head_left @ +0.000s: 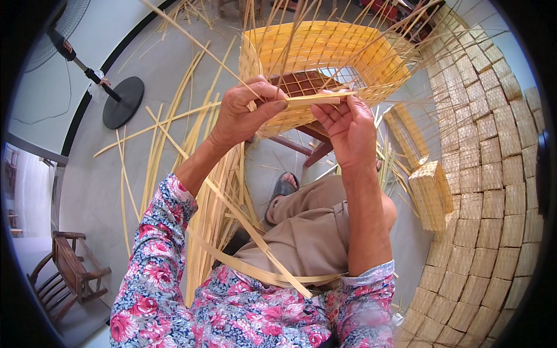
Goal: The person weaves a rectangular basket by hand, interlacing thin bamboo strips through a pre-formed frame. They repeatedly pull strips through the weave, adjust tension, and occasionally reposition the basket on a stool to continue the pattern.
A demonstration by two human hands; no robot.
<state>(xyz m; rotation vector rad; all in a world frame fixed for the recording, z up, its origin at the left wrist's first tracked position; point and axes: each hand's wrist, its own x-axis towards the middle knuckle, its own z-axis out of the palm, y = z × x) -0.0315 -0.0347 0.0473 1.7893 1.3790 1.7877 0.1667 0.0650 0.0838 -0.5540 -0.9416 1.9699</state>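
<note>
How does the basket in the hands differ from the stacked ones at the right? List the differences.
The basket in the hands is unfinished, with loose strips sticking out of its rim; the stacked baskets look finished, with closed edges. It is bright yellow; they are duller tan. It rests on a wooden stool, steadied by the left hand and right hand; they stand in rows on the floor. Both are woven from flat strips.

The near wall of the half-woven basket (325,58) was partly hidden behind the left hand (246,113) and right hand (348,130). The wooden stool (307,139) under it showed only through the weave and below the rim. The fan (69,17) at upper left was cut off by the frame's edge. The sandalled foot (284,187) was half covered by the trouser knee. The stacked baskets (493,174) at right ran out past the edge.
</note>
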